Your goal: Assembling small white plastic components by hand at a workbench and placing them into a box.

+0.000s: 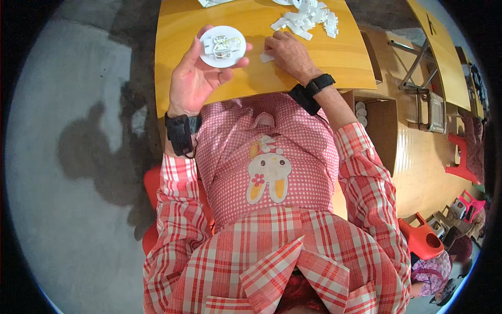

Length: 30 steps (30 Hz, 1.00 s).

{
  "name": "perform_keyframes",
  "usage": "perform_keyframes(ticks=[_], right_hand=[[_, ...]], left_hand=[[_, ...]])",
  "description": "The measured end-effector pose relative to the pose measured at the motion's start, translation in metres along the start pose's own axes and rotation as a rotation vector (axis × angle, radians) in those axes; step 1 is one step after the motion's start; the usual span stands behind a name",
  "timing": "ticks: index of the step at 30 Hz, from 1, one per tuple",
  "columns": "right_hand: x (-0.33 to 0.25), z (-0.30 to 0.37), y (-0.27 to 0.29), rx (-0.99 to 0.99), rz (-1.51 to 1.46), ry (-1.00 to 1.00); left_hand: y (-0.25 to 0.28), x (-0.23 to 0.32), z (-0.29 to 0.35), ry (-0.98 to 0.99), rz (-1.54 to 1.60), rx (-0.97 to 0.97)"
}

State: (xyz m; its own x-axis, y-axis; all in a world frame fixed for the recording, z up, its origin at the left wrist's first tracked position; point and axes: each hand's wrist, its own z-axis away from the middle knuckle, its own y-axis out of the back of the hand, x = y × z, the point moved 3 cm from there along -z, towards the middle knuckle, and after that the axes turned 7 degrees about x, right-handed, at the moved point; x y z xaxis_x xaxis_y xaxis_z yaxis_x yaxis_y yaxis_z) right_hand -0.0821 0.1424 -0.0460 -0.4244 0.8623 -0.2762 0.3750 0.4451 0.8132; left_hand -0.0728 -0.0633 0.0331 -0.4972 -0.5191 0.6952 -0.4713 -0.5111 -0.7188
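Note:
My left hand (192, 78) holds up a round white disc (238, 56) by its edge, fingers behind it and thumb at its left side. Wires and small parts show on the disc's upward face, too small to make out. To the right, my right hand (291, 54) rests low over the table, fingers curled and pinched at a small flat white plastic piece (266, 57). Its fingertips are partly hidden. Beyond that hand lies a loose pile of similar white plastic pieces (303, 21).
The yellow wooden table (235, 86) has its front edge at my lap. An open cardboard box (384, 118) with several white discs (361, 113) stands below its right side. Farther right are another table (444, 57), a red stool (421, 238) and a seated person (431, 272).

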Motion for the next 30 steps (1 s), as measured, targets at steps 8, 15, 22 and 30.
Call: perform_keyframes(ticks=[8,15,22,30], right_hand=[[0.001,0.017,0.012,-0.041,-0.16,-0.313],[-0.024,0.053,0.062,0.002,-1.092,-0.452],[-0.056,0.061,0.055,0.053,-1.045,-0.231],[-0.065,0.052,0.059,0.073,-0.895,-0.152]], left_hand=[[-0.026,-0.034,0.026,-0.023,0.195,0.009],[0.014,-0.072,0.036,0.095,0.605,0.123],[-0.013,-0.103,0.033,0.303,0.802,0.152],[-0.02,-0.106,0.042,0.255,0.417,0.207]])
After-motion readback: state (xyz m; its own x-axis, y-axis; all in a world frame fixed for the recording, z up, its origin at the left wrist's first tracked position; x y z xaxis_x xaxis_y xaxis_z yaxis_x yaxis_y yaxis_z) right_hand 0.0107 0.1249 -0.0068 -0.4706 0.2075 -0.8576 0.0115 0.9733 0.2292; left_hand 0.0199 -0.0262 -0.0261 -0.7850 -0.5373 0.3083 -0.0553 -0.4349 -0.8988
